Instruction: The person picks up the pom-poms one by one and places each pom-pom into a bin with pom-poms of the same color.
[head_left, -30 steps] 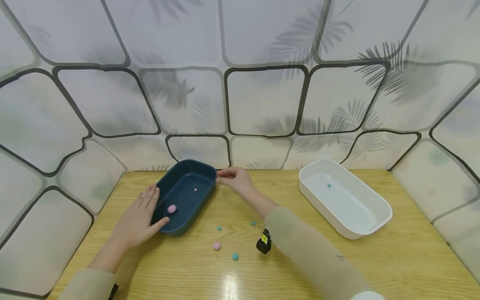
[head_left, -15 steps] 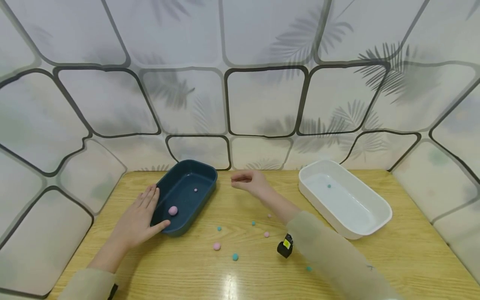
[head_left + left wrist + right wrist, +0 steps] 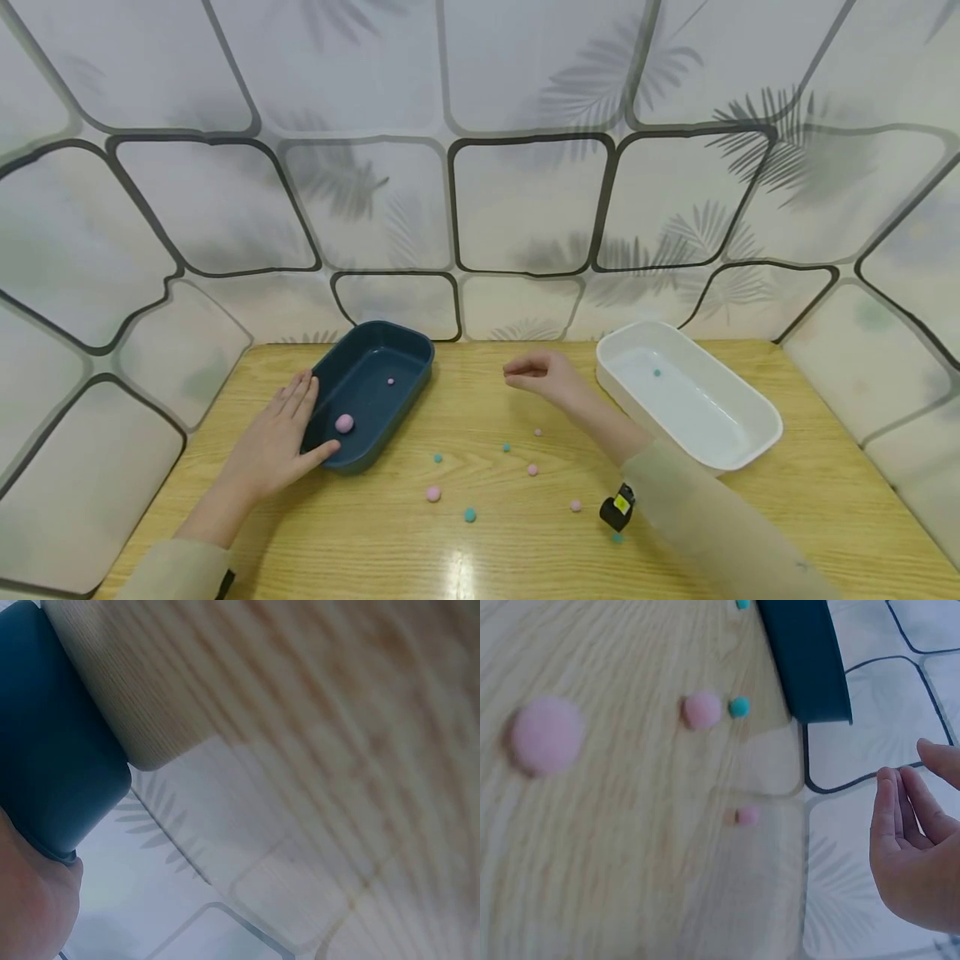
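Note:
My left hand (image 3: 272,440) rests along the left rim of a dark blue baking dish (image 3: 369,387), fingers straight, thumb across the near corner. A larger pink pom-pom-like ball (image 3: 344,424) and a tiny pink ball (image 3: 391,382) lie inside that dish. Over the table between the two dishes hovers my right hand (image 3: 546,377). Its fingers are loosely bent, and in the right wrist view a gap shows between thumb and fingertips with nothing held. Below it on the wood lie small pink balls (image 3: 532,470) and a teal ball (image 3: 506,447).
A white dish (image 3: 701,412) stands at the right with one teal ball (image 3: 657,372) in it. Several more balls, such as a pink ball (image 3: 433,494) and a teal ball (image 3: 470,515), are scattered nearer the front. A patterned wall (image 3: 517,304) closes off the table's back.
My right hand has left the blue dish's right rim and moved rightward toward the white dish, uncovering several balls on the table. The left hand has stayed in place.

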The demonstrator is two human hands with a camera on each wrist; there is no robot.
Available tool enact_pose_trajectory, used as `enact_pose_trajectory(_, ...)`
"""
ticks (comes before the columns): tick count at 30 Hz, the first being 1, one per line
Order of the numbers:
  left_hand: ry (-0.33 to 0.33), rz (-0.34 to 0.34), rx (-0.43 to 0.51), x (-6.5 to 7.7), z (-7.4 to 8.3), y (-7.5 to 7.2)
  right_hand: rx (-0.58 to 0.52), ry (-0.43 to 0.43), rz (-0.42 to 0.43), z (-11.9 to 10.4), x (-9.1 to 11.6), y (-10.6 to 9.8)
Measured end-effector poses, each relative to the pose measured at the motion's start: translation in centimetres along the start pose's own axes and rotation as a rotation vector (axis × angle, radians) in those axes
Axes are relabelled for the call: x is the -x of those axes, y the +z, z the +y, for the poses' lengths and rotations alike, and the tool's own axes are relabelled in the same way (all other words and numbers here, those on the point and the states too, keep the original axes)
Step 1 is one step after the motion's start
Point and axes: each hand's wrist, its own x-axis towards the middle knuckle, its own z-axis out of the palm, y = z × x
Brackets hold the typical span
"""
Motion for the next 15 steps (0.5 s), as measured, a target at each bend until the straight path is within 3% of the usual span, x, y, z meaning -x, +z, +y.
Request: enact_pose_trajectory(15,0.005,0.017,-0.005,0.1,0.1,0.1,0.055,-0.003,-0.005,4.2,1.9,-2.2)
